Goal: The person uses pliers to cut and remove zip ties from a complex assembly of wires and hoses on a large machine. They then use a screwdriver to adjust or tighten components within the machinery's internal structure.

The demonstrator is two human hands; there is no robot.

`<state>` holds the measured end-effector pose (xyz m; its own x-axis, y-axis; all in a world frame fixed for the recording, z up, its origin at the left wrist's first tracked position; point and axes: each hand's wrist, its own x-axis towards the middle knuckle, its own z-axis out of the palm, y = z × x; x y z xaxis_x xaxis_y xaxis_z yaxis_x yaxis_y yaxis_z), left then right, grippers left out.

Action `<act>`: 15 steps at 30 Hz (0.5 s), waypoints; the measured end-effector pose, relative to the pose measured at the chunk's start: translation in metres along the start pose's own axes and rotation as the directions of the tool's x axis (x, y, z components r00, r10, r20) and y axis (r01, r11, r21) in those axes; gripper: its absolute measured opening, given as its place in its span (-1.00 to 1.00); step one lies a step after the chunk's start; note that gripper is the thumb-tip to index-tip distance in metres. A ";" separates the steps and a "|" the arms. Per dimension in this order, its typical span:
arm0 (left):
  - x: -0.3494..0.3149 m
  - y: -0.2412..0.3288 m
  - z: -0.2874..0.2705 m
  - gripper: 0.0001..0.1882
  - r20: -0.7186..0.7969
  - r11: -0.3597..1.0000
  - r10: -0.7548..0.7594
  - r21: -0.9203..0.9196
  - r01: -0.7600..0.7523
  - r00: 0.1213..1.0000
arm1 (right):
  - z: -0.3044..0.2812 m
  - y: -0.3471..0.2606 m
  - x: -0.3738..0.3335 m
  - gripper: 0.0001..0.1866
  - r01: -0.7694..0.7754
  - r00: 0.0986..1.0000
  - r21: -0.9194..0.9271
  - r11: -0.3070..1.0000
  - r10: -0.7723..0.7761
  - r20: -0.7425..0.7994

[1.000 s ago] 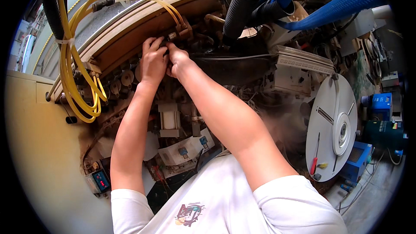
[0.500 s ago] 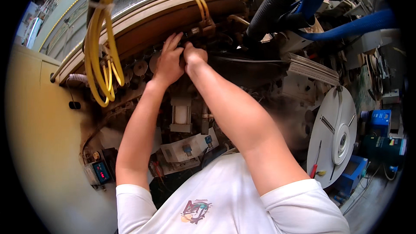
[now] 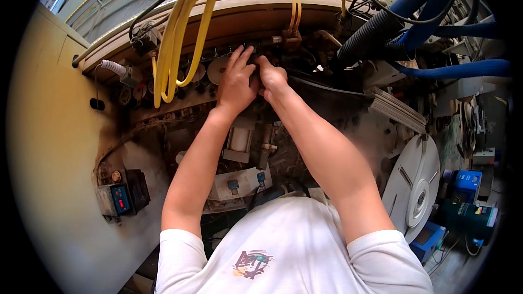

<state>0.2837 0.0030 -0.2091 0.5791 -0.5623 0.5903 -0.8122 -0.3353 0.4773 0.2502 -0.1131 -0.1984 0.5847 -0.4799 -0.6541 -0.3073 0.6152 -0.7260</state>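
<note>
Both my hands reach into the dark, dusty workings of a machine [image 3: 180, 111], below its long brown upper beam [image 3: 239, 27]. My left hand [image 3: 236, 86] has two fingers stretched upward against the mechanism, close beside a pale round roller [image 3: 217, 71]. My right hand [image 3: 274, 80] is closed beside it, its fingers curled inward. Between the hands is a small dark gap; whatever the right fingers grip is hidden. A thin dark belt-like strip [image 3: 327, 87] runs rightward from near my right wrist.
Yellow hoses [image 3: 182, 43] hang in a loop at left front of the beam. Thick blue hoses [image 3: 452, 69] cross the upper right. A large grey disc [image 3: 395, 196] stands right of my arm. A control box with red display [image 3: 120, 198] sits at left by a cream panel [image 3: 41, 147].
The view has shifted, so hands, hoses and machine appear farther right. Both hands stay at the same spot under the beam. The red-handled screwdriver seen by the disc no longer shows.
</note>
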 end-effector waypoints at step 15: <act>-0.071 0.112 -0.050 -0.81 0.424 0.388 -0.588 -0.599 0.701 0.688 | -0.111 0.003 -0.173 -0.59 0.078 0.972 -0.385 0.920 0.015 0.233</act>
<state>0.1557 0.0430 -0.1651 0.8465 -0.5105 -0.1509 0.1330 -0.0718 0.9885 0.0644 -0.0978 -0.1106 0.7390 -0.3113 -0.5975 -0.5260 0.2875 -0.8004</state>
